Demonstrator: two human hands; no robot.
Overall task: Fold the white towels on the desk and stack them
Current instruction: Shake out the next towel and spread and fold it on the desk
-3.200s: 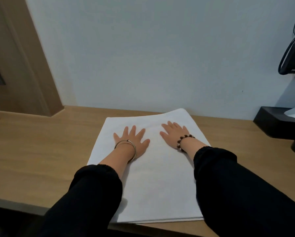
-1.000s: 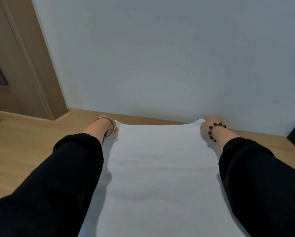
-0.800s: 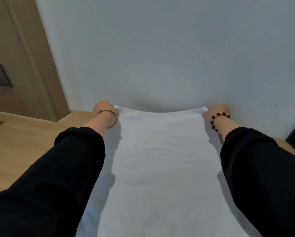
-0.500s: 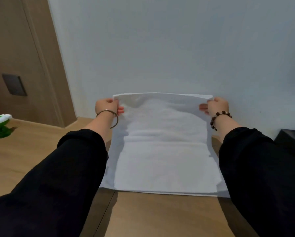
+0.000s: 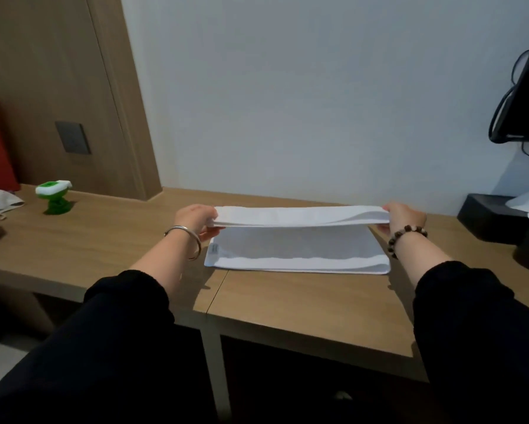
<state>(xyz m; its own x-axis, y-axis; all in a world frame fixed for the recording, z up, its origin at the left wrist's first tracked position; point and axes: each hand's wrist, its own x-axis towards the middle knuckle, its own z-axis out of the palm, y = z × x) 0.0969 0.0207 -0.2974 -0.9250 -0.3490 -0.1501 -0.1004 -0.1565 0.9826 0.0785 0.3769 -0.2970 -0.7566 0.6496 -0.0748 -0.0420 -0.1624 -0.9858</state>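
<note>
Two pinch grips, left hand (image 5: 195, 220) and right hand (image 5: 405, 218) curled on raised far corners of the white towel (image 5: 300, 216); held apart, taut, probably to lay that edge squarely over the near half lying flat mid-desk (image 5: 287, 304).

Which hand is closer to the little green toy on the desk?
Left. The left hand grips the left end of the white towel, to the right of the green toy. The right hand grips its other end, farther away.
</note>
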